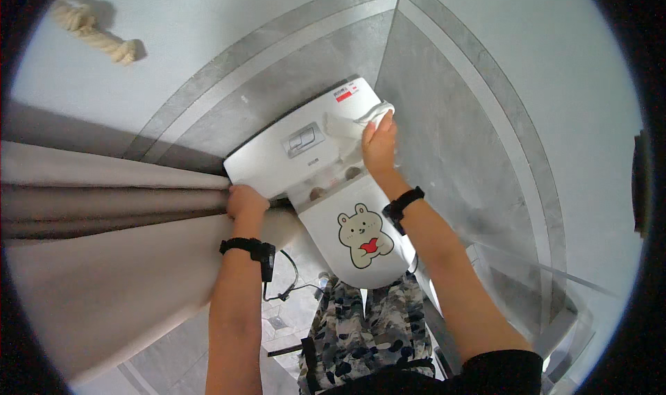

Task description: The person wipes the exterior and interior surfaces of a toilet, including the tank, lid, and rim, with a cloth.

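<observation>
My right hand [379,145] is closed around a white cloth [379,112] at the right end of the toilet tank [267,160]. Part of the cloth hangs over the tank top, left of my fingers. By the tank's left corner, my left hand [248,202] closes on the edge of a beige curtain [139,204]; its fingertips are partly hidden. A rectangular flush button [303,139] sits in the middle of the tank lid. Below the tank, the white toilet lid [350,273] is down and carries a bear sticker [364,237] with a red heart.
Grey tiled walls [451,131] meet in a corner behind the tank. A knotted rope [94,34] hangs at the upper left. A black cable [291,284] dangles by my left wrist. A clear panel edge [548,270] stands at the right.
</observation>
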Tool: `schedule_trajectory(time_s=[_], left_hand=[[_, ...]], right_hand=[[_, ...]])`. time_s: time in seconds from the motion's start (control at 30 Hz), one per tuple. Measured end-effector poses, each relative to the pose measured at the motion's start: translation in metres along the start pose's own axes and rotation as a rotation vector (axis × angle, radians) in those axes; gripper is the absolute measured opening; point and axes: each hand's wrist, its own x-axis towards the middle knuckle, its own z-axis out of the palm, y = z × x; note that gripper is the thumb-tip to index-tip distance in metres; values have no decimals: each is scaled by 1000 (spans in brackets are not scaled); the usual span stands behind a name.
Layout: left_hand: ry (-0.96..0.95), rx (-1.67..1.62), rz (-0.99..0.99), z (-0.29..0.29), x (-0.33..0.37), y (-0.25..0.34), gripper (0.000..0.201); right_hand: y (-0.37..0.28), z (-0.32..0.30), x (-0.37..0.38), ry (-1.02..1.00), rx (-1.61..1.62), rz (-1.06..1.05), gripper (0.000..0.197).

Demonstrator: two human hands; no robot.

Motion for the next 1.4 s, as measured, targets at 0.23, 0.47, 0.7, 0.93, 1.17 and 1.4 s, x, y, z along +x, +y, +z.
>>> schedule_trajectory(time_s=[0.23, 0.47, 0.7, 0.93, 1.17, 1.4], left_hand=[[38, -27, -25, 0, -3, -9, 63], [106, -32, -87, -9, -19, 9, 61], [114, -22, -111, -11, -15, -3, 66], [108, -55, -84, -2, -8, -8, 70], [101, -79, -162, -1, -9, -3, 65], [144, -61, -171, 6, -6, -7, 67]], right_hand=[[-28, 19, -36, 165, 295, 192, 53], [63, 3, -116, -466, 313, 237, 46], [144, 22, -93, -280, 294, 172, 43], [158, 81, -92, -651, -593, -145, 42], [95, 148, -193, -729, -305, -526, 40], [76, 152, -183, -965, -34, -672, 34]])
